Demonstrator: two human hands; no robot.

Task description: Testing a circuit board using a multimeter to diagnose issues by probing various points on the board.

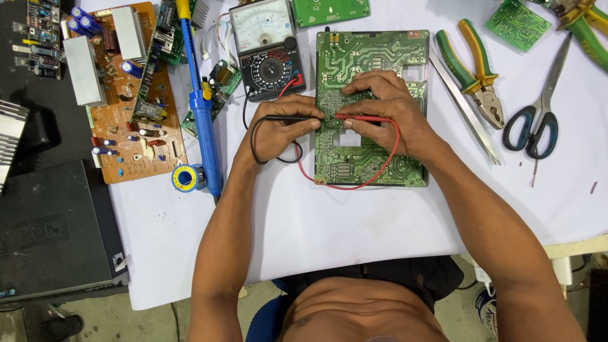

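Bare forearms reach up from the bottom edge toward a green circuit board (370,161) lying flat on the white table (354,228). Left hand (282,130) pinches a black probe (294,118), right hand (386,114) pinches a red probe (362,118); both are thin plastic sticks lying left to right, tips nearly meeting near the board's middle, just above a square cutout. Each hand is equally close to that spot. Thin rubbery leads, one black and one red, loop back to a dial meter (266,47) just beyond the left hand. Further out: a blue soldering iron (202,107), a brown board (130,95), green-handled pliers (478,66), steel tweezers (465,107), scissors (541,104).
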